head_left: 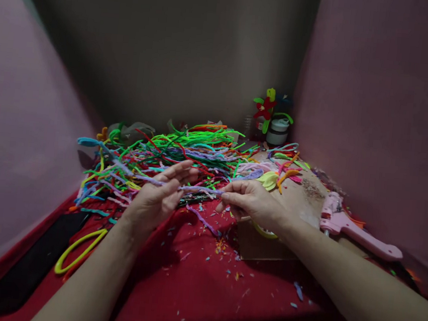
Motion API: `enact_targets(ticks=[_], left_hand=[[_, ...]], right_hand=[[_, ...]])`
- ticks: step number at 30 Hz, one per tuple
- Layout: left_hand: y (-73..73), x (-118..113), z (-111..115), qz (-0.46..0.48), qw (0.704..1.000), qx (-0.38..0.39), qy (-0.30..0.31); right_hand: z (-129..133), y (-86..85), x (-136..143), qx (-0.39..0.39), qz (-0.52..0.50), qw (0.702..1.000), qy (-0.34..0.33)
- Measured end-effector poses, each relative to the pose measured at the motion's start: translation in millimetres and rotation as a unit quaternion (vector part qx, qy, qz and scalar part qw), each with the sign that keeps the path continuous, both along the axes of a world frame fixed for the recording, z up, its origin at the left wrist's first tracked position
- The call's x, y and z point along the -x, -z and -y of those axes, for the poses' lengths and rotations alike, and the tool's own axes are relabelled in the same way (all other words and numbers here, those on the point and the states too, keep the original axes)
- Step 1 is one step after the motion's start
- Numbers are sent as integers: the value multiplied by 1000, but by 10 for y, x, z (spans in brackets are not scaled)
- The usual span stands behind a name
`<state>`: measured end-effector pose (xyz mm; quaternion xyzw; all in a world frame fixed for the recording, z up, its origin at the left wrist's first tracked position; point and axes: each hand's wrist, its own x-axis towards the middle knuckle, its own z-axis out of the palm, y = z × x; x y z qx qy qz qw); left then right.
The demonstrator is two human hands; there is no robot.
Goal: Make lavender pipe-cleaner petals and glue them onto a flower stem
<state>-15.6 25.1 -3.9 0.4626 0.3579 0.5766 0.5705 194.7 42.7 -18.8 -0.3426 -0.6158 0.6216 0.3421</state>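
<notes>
A long lavender pipe cleaner (198, 189) stretches sideways between my hands over the red cloth. My right hand (246, 199) pinches its right part between thumb and fingertips. The pipe cleaner lies across my left hand (161, 196), between the thumb and the raised fingers, and runs on to the left. Behind both hands spreads a big heap of colourful pipe cleaners (196, 141). A shorter purple piece (202, 220) lies on the cloth just below.
A pink glue gun (358, 232) rests at the right, on cardboard (262, 248). Yellow-handled scissors (80, 251) and a black flat object (33, 264) lie at the left. Red and green pipe-cleaner flowers (265, 109) stand at the back beside a pale jar (278, 132). Small clippings dot the red cloth (194, 290).
</notes>
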Motion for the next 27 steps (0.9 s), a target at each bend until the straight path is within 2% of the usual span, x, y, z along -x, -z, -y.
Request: enact_targets(ticks=[2,7,10,17,23,27], left_hand=[[33,-96,54,-74,997,24,13],[134,-213,78,-156,985,27,-64],[168,-208,68,-151,984,54,-79],[129,-153,63,-105,986,120,-53],[145,-117,12,-74,982,167,-49],[26,45,-66,-88,977,180,-68]], right_hand=[[3,23,12,-9,5,1000,3],[19,34,28,18,-12,1000,21],[14,48,22,42,-41,998,3],[-5,84,-4,81,-77,994,-15],[6,61,8,97,-81,992,26],[-13,72,19,96,-94,989,62]])
